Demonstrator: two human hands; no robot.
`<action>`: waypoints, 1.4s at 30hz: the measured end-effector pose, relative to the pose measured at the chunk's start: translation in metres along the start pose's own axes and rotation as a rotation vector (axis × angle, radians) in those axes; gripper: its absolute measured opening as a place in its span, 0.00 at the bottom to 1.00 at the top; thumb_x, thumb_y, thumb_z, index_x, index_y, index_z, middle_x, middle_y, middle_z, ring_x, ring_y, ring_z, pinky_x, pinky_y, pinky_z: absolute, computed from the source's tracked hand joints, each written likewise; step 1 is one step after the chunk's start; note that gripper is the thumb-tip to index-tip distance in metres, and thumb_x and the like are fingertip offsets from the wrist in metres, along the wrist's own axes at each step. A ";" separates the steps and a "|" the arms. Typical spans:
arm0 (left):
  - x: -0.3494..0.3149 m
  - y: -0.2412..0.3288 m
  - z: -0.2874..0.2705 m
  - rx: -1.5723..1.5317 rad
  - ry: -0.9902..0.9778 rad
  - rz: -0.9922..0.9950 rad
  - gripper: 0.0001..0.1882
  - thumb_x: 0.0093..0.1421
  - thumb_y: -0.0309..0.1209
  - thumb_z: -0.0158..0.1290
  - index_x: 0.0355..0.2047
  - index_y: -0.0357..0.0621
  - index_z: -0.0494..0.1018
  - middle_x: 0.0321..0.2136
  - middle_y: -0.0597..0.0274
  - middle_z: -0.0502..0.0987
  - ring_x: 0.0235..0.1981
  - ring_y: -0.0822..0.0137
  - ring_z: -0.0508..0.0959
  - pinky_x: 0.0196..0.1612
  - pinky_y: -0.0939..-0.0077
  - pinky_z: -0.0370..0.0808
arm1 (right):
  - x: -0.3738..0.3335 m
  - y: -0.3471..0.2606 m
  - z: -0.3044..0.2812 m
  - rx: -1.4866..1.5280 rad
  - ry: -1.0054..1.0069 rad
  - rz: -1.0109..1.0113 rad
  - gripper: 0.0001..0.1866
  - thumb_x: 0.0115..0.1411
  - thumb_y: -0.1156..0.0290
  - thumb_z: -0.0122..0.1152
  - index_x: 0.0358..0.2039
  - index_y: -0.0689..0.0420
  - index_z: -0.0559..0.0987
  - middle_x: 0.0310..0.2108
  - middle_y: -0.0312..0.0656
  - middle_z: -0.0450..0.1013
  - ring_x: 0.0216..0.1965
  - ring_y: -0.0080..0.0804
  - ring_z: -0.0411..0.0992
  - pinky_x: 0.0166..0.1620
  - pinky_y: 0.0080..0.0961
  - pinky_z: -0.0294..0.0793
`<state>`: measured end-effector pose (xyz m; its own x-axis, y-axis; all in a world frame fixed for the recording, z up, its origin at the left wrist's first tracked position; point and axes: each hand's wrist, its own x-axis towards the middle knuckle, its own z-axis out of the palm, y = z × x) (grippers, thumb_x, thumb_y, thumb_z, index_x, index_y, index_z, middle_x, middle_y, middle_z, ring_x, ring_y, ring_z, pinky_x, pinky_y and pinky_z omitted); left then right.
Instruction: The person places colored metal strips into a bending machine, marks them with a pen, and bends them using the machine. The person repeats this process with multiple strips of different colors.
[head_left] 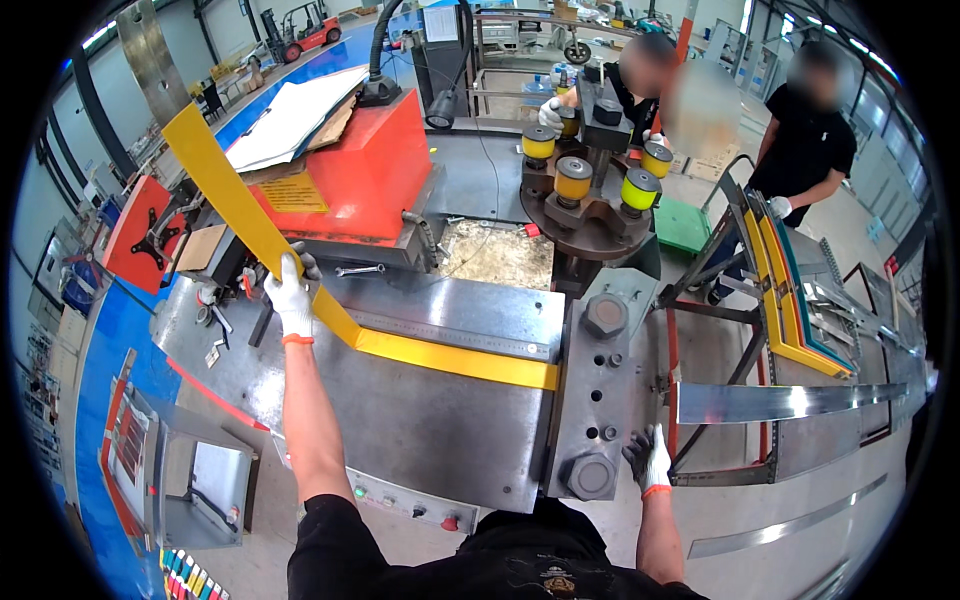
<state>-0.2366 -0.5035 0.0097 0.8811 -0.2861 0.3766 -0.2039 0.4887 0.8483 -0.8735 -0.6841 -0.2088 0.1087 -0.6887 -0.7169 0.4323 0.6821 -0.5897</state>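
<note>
My left hand (291,300), in a white glove with an orange cuff, is closed around a long flat metal bar (225,190) covered in yellow. The bar's upper end is bare and shiny. From my grip it slants down to a bend, then runs right across the steel machine table (430,430) to a heavy grey block (600,400) with large hex bolts. The block hides what lies beyond. A bare metal strip (790,402) extends right from behind it; whether it belongs to the same bar cannot be told. My right hand (650,458), gloved, is beside the block's right edge, fingers apart, holding nothing visible.
An orange-red machine housing (350,180) carries papers (295,118). A wrench (360,270) lies behind the table. A round turret (590,225) with yellow-topped cylinders stands at back right, a person's gloved hand (551,114) beside it. Another person (808,130) stands by a rack of bent bars (790,290).
</note>
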 end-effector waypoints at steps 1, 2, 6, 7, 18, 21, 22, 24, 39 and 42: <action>-0.001 0.004 0.000 0.001 0.009 0.001 0.17 0.69 0.41 0.51 0.42 0.36 0.76 0.26 0.62 0.77 0.23 0.72 0.74 0.27 0.78 0.71 | -0.002 -0.001 0.007 -0.023 0.018 -0.009 0.18 0.68 0.47 0.53 0.31 0.45 0.65 0.24 0.35 0.65 0.26 0.32 0.66 0.29 0.26 0.67; -0.001 0.001 0.001 0.015 0.008 -0.006 0.17 0.69 0.41 0.51 0.42 0.37 0.76 0.26 0.62 0.77 0.23 0.72 0.75 0.27 0.78 0.71 | 0.022 0.000 -0.013 -0.019 -0.101 -0.017 0.20 0.67 0.45 0.53 0.43 0.49 0.69 0.35 0.42 0.72 0.34 0.38 0.72 0.35 0.32 0.75; 0.009 -0.015 -0.005 -0.018 -0.053 -0.060 0.20 0.69 0.43 0.52 0.46 0.37 0.76 0.28 0.62 0.78 0.25 0.72 0.75 0.27 0.79 0.72 | 0.044 -0.005 -0.010 -0.076 -0.152 -0.070 0.37 0.64 0.41 0.55 0.63 0.55 0.62 0.53 0.52 0.69 0.45 0.46 0.71 0.47 0.42 0.74; 0.015 -0.020 -0.019 -0.044 -0.047 -0.043 0.21 0.68 0.44 0.53 0.47 0.36 0.75 0.29 0.61 0.77 0.25 0.71 0.74 0.27 0.78 0.72 | 0.045 -0.004 0.001 -0.082 -0.129 -0.072 0.38 0.64 0.41 0.56 0.63 0.56 0.61 0.56 0.54 0.68 0.49 0.48 0.71 0.50 0.44 0.73; 0.017 -0.019 -0.013 -0.063 -0.048 -0.022 0.22 0.68 0.42 0.53 0.48 0.33 0.73 0.28 0.60 0.76 0.23 0.71 0.71 0.27 0.77 0.69 | 0.044 -0.008 0.024 0.025 -0.169 -0.043 0.27 0.66 0.48 0.57 0.55 0.54 0.66 0.45 0.46 0.70 0.38 0.37 0.70 0.38 0.37 0.76; 0.013 -0.017 -0.010 -0.020 -0.062 -0.010 0.25 0.66 0.45 0.56 0.49 0.32 0.72 0.30 0.61 0.74 0.26 0.71 0.70 0.29 0.77 0.67 | 0.036 -0.011 0.030 0.015 -0.186 -0.033 0.23 0.67 0.51 0.56 0.53 0.54 0.67 0.42 0.44 0.70 0.36 0.36 0.70 0.35 0.34 0.75; 0.011 -0.017 -0.008 -0.039 -0.065 -0.010 0.22 0.68 0.42 0.53 0.49 0.32 0.72 0.29 0.60 0.75 0.24 0.71 0.71 0.27 0.78 0.69 | 0.036 -0.011 0.031 -0.004 -0.187 -0.038 0.22 0.68 0.52 0.56 0.53 0.54 0.67 0.41 0.44 0.70 0.36 0.36 0.70 0.34 0.33 0.75; 0.015 -0.019 -0.012 -0.053 -0.073 -0.035 0.21 0.68 0.41 0.53 0.49 0.33 0.72 0.29 0.60 0.75 0.24 0.71 0.71 0.28 0.77 0.69 | 0.031 -0.012 0.038 -0.045 -0.209 -0.046 0.22 0.68 0.56 0.56 0.56 0.54 0.68 0.42 0.45 0.72 0.36 0.34 0.71 0.33 0.32 0.75; -0.007 0.010 0.001 0.111 -0.122 -0.088 0.31 0.70 0.52 0.45 0.52 0.31 0.69 0.28 0.60 0.68 0.28 0.66 0.67 0.36 0.69 0.69 | 0.061 0.004 0.060 -0.711 -0.283 -0.552 0.17 0.57 0.66 0.62 0.48 0.56 0.80 0.38 0.38 0.80 0.34 0.24 0.75 0.41 0.24 0.75; -0.015 0.027 -0.008 0.088 -0.099 -0.097 0.28 0.67 0.54 0.48 0.46 0.38 0.69 0.29 0.60 0.69 0.28 0.65 0.66 0.35 0.68 0.68 | 0.070 0.000 0.062 -0.885 -0.235 -0.579 0.20 0.55 0.66 0.61 0.48 0.57 0.80 0.37 0.39 0.80 0.36 0.26 0.76 0.43 0.24 0.75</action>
<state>-0.2522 -0.4796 0.0242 0.8529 -0.4105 0.3227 -0.1607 0.3816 0.9102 -0.8103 -0.7479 -0.2362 0.3055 -0.9288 -0.2095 -0.3163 0.1086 -0.9424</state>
